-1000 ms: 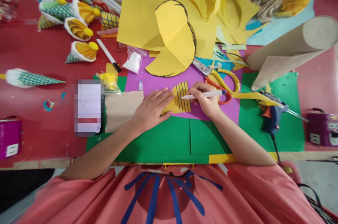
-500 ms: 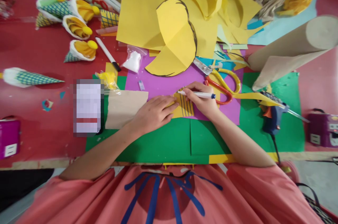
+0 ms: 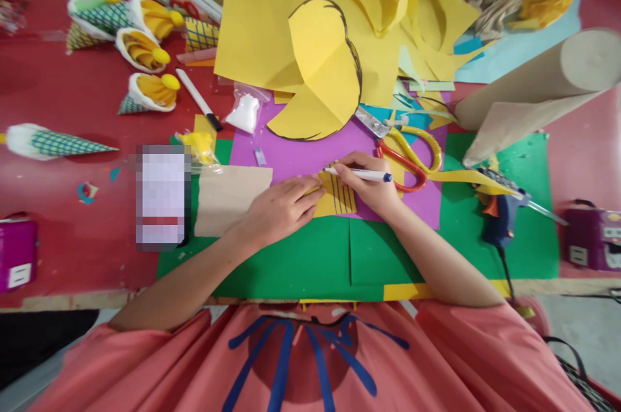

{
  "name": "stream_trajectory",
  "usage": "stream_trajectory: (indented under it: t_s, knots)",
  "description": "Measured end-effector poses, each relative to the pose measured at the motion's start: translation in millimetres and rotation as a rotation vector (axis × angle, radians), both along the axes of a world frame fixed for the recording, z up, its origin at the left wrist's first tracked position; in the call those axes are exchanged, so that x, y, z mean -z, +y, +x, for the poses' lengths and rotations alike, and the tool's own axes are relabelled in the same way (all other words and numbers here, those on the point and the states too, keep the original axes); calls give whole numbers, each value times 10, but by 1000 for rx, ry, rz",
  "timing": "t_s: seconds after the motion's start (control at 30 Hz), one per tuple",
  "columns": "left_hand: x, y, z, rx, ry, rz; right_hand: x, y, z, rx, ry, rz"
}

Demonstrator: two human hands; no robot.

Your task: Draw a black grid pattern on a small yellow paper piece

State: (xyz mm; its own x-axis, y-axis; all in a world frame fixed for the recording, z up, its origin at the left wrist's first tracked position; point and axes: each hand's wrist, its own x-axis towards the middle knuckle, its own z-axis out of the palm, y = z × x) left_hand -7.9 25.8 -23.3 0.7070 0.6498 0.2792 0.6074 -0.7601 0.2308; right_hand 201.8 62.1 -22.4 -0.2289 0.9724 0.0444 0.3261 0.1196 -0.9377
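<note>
My right hand (image 3: 371, 185) is closed around a white marker (image 3: 361, 174) with a blue end, its tip at the top edge of a small yellow paper piece (image 3: 337, 197) ruled with dark lines. My left hand (image 3: 281, 208) lies flat with fingers stretched out, pressing the left part of that yellow piece down. The piece rests on a purple sheet (image 3: 301, 153) over green sheets (image 3: 310, 257).
Orange-and-yellow scissors (image 3: 412, 156) lie just right of my right hand. A blue glue gun (image 3: 499, 211) sits at the right. A brown paper roll (image 3: 533, 92), large yellow sheets (image 3: 301, 30), paper cones (image 3: 140, 50), a black-tipped marker (image 3: 198, 100) and a brown paper piece (image 3: 228, 198) surround the work.
The marker swung from lying across the striped piece to its top edge, tip moved left and up. My left hand slid slightly right over the piece.
</note>
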Motion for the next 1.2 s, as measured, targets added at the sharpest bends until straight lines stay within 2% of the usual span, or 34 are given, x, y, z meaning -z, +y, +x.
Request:
stream_trajectory:
  t_s: [0.23,0.57,0.77,1.03,1.2]
  knots:
    - [0,4,1,-1,-11,-25,20,9,23,-28,14,-16]
    - [-10,4,10,-7,2,13,10,4,3,15,-6,-6]
    - [-13,4,9,-5,-5,-4,15,10,22,-19,59,-62]
    - [1,1,-6,-9,6,-31,8,11,15,-14,-12,-36]
    - [-18,2,-8,-4,14,-31,9,7,31,-15,95,-101]
